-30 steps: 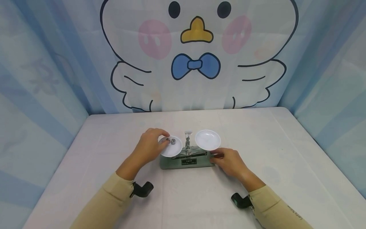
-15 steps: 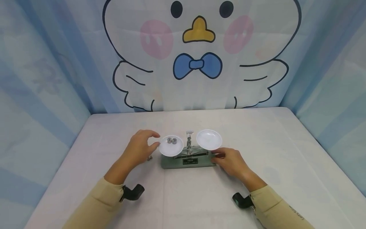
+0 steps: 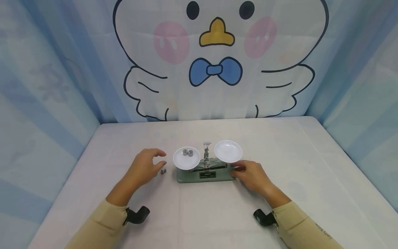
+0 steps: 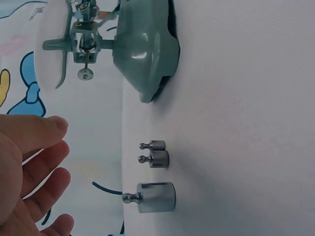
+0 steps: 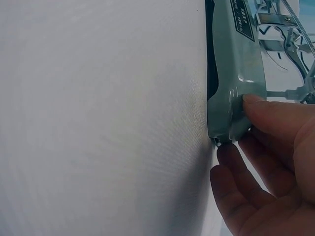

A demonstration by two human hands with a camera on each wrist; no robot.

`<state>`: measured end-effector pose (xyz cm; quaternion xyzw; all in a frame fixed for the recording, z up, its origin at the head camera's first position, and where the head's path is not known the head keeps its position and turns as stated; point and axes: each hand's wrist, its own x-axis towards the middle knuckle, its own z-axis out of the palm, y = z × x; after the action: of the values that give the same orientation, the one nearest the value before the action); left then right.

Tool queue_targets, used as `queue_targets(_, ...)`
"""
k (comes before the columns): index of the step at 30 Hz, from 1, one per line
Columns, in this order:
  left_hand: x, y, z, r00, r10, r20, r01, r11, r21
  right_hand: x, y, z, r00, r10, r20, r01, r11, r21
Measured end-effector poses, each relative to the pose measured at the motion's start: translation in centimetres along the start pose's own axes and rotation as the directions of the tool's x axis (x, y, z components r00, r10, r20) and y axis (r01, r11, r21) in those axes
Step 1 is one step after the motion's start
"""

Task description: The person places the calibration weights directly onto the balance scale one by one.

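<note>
Head view: a green scale (image 3: 190, 177) on a surface (image 3: 202, 214), two weights (image 3: 190, 153) on its left plate (image 3: 186, 163); left of it the left hand (image 3: 142, 169) hovers, thumb and fingers apart. Left wrist view: three more weights (image 4: 159, 159) stand near the scale. Right wrist view: the right hand (image 5: 280, 169) pinches its end.

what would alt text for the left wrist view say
A person's left grip, empty and loosely curled, is near one large metal weight and two smaller weights standing on a white tabletop. Part of a green balance scale with a white pan shows at the top; the picture appears turned sideways.
</note>
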<state>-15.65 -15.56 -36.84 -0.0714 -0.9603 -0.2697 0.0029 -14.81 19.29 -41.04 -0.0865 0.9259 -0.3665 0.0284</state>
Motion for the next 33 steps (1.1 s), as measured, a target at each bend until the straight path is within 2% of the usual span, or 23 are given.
queue_targets(11, -0.1, -1.9, 1.3, 0.997, -0.07, 0.042, 0.069, 0.997, 0.032, 0.0, -0.1, 0.0, 1.0, 0.006, 0.0, -0.006, 1.0, 0.003)
queue_targets(18, 0.0, -3.0, 2.3, 0.997, -0.05, 0.057, 0.047, 0.998, 0.05, 0.0, -0.1, 0.0, 1.0, 0.022, 0.004, -0.022, 1.0, -0.005)
queue_targets(28, 0.1, -3.0, 3.2, 0.996, -0.053, 0.072, 0.049, 0.998, 0.044, 0.0, -0.1, -0.1, 1.0, 0.017, 0.007, -0.017, 1.0, -0.003)
queue_targets(33, 0.2, -3.1, 3.3, 0.996, -0.036, 0.077, 0.031, 0.998, 0.057, 0.0, -0.1, -0.1, 1.0, 0.013, 0.009, -0.013, 1.0, -0.012)
